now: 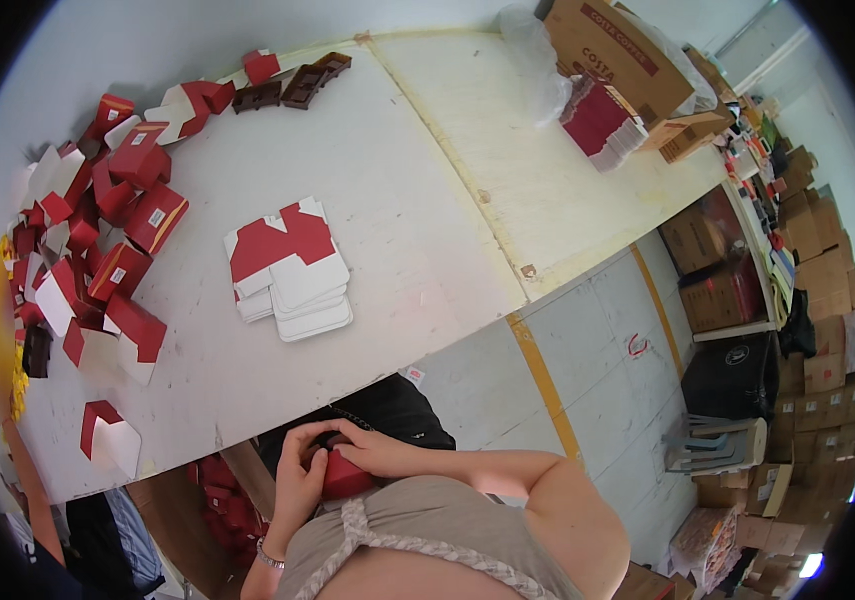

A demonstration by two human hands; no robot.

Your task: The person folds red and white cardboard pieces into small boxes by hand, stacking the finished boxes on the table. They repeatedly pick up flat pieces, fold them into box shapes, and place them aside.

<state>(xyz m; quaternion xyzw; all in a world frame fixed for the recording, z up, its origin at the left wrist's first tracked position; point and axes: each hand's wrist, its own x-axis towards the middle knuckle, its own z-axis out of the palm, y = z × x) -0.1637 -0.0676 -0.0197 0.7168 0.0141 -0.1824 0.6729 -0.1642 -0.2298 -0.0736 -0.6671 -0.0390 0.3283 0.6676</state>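
My left hand (294, 474) and right hand (368, 449) curl their fingers around a red paperboard box (342, 480), held close to me, off the scuffed white tabletop (418, 240). At left, a brown cardboard carton (170, 515) holds red pieces (224, 508).

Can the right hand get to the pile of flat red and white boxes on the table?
Probably yes: nothing seems to stand between the right hand and the flat boxes. But it is holding a red box, so it might need freeing first.

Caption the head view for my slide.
Left hand and right hand hold a red carton beside a table with flat cartons.
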